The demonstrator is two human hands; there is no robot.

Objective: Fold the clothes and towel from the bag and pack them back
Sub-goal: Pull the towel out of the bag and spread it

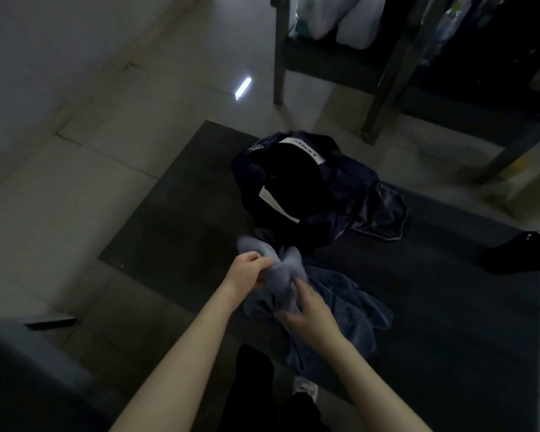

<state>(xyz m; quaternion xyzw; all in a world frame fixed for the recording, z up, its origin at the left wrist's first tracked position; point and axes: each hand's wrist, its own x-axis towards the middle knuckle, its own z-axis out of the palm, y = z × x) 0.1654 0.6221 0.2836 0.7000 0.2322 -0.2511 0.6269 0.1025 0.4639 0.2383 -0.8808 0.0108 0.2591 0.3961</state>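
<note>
A dark navy bag [293, 188] with a white label lies open on a dark floor mat [175, 226]. In front of it a crumpled blue-grey towel or garment [340, 310] hangs bunched above the mat. My left hand [247, 271] grips its upper bunched part. My right hand [306, 313] holds the cloth lower down, fingers curled into the folds. A blue-grey piece of cloth [381, 216] lies spread to the right of the bag.
Pale tiled floor [75, 151] surrounds the mat. A dark metal rack [384, 73] with bags and bundles stands at the back right. A black shoe [521, 254] sits at the right edge. A grey piece of furniture [19, 369] is at the lower left.
</note>
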